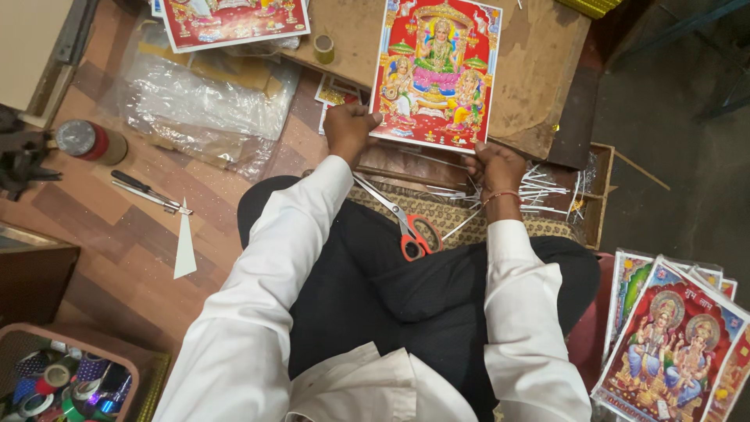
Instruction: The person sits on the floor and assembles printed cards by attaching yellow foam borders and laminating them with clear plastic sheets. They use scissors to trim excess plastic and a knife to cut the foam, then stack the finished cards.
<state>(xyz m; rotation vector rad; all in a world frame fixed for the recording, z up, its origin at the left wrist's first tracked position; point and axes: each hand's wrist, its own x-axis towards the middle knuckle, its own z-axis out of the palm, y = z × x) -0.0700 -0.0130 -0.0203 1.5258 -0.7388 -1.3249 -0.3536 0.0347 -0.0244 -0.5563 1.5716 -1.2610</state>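
Both hands' fingers (373,119) partly hidden behind print (435,72)

1. Scissors (410,227) with red handles lie on the lap, at centre.
2. A screwdriver (144,190) lies on the floor at 9 o'clock, a white paper sliver (185,244) just below it.
3. A tape roll (91,141) stands further left at 9 o'clock.
4. Crumpled clear plastic (205,105) lies at 11 o'clock.
5. A second print (233,19) sits at 12 o'clock, top edge.
6. A stack of prints (678,344) leans at 4 o'clock.
7. A basket of tape rolls (66,379) sits at 8 o'clock.
8. A small tape roll (323,48) stands on the desk (539,70) at 12 o'clock.
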